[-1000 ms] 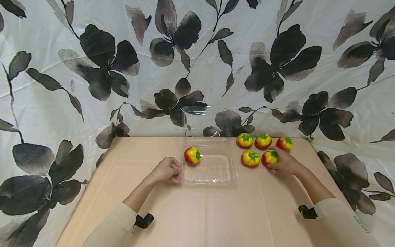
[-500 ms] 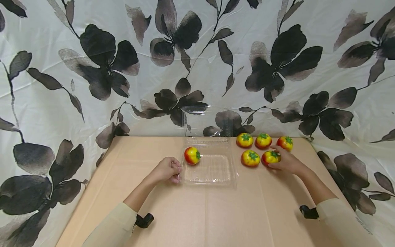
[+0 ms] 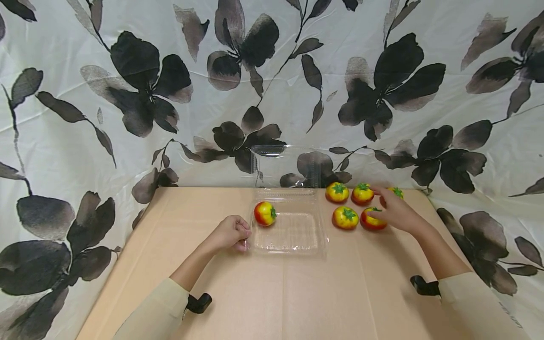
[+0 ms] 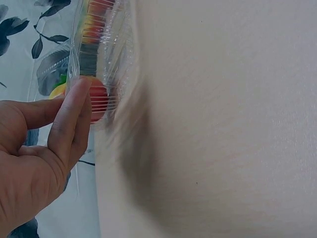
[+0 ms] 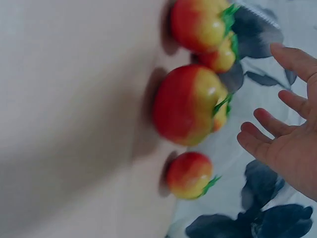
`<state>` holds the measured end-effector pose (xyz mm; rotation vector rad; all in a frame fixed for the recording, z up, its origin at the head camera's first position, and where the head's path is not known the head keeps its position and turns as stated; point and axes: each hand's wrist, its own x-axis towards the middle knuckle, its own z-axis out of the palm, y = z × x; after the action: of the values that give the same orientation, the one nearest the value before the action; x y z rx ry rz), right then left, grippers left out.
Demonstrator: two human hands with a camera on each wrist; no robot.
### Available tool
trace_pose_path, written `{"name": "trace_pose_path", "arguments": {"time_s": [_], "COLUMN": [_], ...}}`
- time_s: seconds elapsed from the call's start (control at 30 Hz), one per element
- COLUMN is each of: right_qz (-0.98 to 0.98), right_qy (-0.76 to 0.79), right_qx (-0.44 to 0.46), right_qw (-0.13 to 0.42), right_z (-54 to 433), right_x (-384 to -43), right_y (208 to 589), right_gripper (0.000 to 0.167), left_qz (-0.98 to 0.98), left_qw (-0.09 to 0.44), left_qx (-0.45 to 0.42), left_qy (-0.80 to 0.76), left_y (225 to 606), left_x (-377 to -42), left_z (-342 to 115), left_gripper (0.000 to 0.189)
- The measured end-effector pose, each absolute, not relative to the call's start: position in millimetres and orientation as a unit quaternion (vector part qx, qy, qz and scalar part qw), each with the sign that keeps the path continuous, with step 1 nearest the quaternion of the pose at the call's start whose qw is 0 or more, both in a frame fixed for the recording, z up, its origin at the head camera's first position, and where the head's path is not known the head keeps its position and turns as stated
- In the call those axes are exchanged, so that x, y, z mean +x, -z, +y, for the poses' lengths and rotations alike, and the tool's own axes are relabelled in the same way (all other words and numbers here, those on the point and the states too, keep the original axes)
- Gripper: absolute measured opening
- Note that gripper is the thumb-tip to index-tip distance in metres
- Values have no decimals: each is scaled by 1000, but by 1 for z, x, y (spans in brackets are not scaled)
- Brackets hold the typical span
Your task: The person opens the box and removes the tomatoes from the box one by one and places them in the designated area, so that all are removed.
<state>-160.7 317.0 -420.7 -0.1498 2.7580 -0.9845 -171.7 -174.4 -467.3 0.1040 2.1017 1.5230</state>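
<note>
My left hand (image 3: 231, 233) pinches the left rim of a clear plastic clamshell box (image 3: 286, 236), as the left wrist view also shows. Inside the box, at its back left, lies one red-and-yellow tomato (image 3: 264, 214) with a green calyx. Over on the right, my right hand (image 3: 395, 211) hovers above the near right tomato (image 3: 372, 219). Its fingers are spread and hold nothing; in the right wrist view a gap shows between the hand (image 5: 292, 119) and the nearest tomato (image 5: 185, 105). The far right tomato (image 3: 398, 191) is mostly hidden behind the hand.
Three more tomatoes sit close by: one in front (image 3: 344, 217) and two behind, the left one (image 3: 337, 192) and the middle one (image 3: 362, 194). The box's clear lid (image 3: 285, 165) stands raised at the table's (image 3: 255, 293) back edge, before a flowered cloth (image 3: 306, 28).
My right hand has let go of the near right tomato, lifted off it and spread its fingers. That tomato stays on the table. My left hand has not moved.
</note>
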Motion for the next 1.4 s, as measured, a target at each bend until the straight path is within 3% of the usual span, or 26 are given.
{"name": "trace_pose_path", "arguments": {"time_s": [0.6,0.9,1.4], "right_qz": [917,893,878], "right_qy": [367,400,392], "right_qx": [-142,-171,-235], "right_qw": [70,115,143], "right_z": [254,220,171], "right_x": [-172,-185,-195], "right_y": [399,409,419], "right_gripper": [66,56,59], "left_qz": [778,776,772], "left_qw": [270,272,272], "left_qx": [42,44,49], "left_qy": [-565,-568,-573], "left_y": [467,467,468], "left_x": [-172,-172,-171], "left_z": [-175,-175,-175], "left_gripper": [15,15,14]}}
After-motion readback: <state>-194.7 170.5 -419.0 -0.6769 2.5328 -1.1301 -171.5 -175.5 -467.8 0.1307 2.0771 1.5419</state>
